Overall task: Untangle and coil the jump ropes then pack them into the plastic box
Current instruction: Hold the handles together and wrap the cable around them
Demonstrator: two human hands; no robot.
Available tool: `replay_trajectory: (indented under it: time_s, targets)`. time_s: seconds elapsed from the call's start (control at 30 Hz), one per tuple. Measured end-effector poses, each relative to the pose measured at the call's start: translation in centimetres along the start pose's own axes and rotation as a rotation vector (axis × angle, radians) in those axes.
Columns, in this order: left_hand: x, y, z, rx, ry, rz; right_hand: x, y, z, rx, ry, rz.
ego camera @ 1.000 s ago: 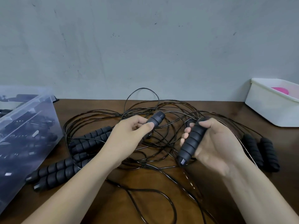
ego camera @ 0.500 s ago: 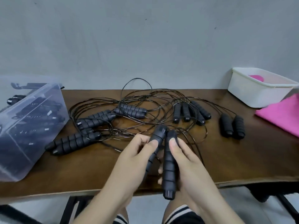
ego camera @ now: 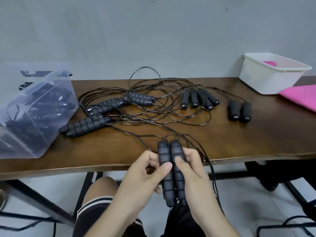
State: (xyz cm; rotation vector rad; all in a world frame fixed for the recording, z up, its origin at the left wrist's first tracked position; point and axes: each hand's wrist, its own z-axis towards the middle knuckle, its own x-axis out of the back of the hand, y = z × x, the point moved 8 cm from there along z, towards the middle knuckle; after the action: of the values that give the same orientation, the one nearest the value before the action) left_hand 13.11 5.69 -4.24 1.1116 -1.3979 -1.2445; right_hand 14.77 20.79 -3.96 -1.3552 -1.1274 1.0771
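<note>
Held pair: two black ribbed jump-rope handles (ego camera: 171, 170), side by side and touching along their length, upright, cord ends pointing toward 12 o'clock, over the near edge of the wooden table (ego camera: 256, 142).

Left hand (ego camera: 145, 178): curled around the left handle, thumb pressed across its front.

Right hand (ego camera: 193, 175): curled around the right handle, thumb on its front, fingers wrapped behind.

Cords from the held pair: thin black, running toward 12 o'clock into the pile; one strand hangs off the table edge at 3 o'clock of the right hand.

Tangle of jump ropes (ego camera: 153, 106): loose black loops spread over the middle of the table, at 12 o'clock of the hands.

Handle pairs lying in the tangle: one pair (ego camera: 85, 124) at 10 o'clock, nearest the box; one pair (ego camera: 105, 106) just beyond it; one pair (ego camera: 139, 98) toward 11 o'clock; four handles (ego camera: 198, 99) at 1 o'clock; one pair (ego camera: 240, 111) at 2 o'clock, apart from the main loops.

Clear plastic box (ego camera: 34, 108): at 9 to 10 o'clock on the table's left end, tilted, dark ropes visible inside.

White plastic tub (ego camera: 270, 77): at 2 o'clock, far right corner, something pink inside.

Pink cloth (ego camera: 301, 96): just beside the tub, at the right edge.
</note>
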Motion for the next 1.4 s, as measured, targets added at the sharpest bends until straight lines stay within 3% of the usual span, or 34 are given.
replay_trajectory:
  time_s: [0.13, 0.27, 0.37, 0.47, 0.57, 0.73, 0.83, 0.93, 1.07, 1.23, 1.33, 1.4]
  targets:
    - [0.3, -1.1, -0.9, 0.022, 0.031, -0.006, -0.3, 0.4, -1.4, 0.055, -0.134, -0.044]
    - [0.2, -1.1, -1.1, -0.002, 0.061, -0.033, -0.8, 1.8, -2.1, -0.006, -0.338, -0.1]
    - [0.6, -0.3, -0.4, -0.044, 0.037, 0.093, -0.2, 1.3, -1.4, -0.003, -0.405, -0.193]
    - [1.8, 2.3, 0.3, -0.255, 0.146, 0.422, 1.4, -0.1, -0.1, -0.023, -0.348, -0.306]
    - [2.3, 6.0, 0.3, -0.558, 0.284, 0.564, 2.3, -2.0, 0.6, -0.063, -0.456, -0.275]
    - [0.2, 9.4, 1.2, -0.796, 0.145, 0.588, 1.7, -4.8, 0.8, -0.076, -0.689, -0.254]
    - [-0.8, 10.0, 1.8, -0.883, 0.069, 0.644, 1.1, -5.2, 0.8, -0.071, -0.719, -0.262]
    - [-0.7, 9.7, 2.2, -0.916, 0.034, 0.54, 0.8, -5.5, 0.8, -0.076, -0.726, -0.306]
    - [0.7, 9.2, 3.5, -0.805, -0.023, 0.423, 1.8, -7.5, 1.1, -0.022, -0.782, -0.439]
    - [1.9, 3.9, 6.4, -0.169, 0.178, -0.239, 1.2, -11.7, 0.0, 0.082, -0.835, -0.444]
    - [-0.5, 2.0, 5.5, -0.089, 0.189, -0.385, -1.1, -13.1, -0.4, 0.326, -0.741, -0.664]
    - [-2.0, 2.3, 4.4, -0.081, 0.186, -0.388, -2.3, -13.6, -0.3, 0.401, -0.671, -0.663]
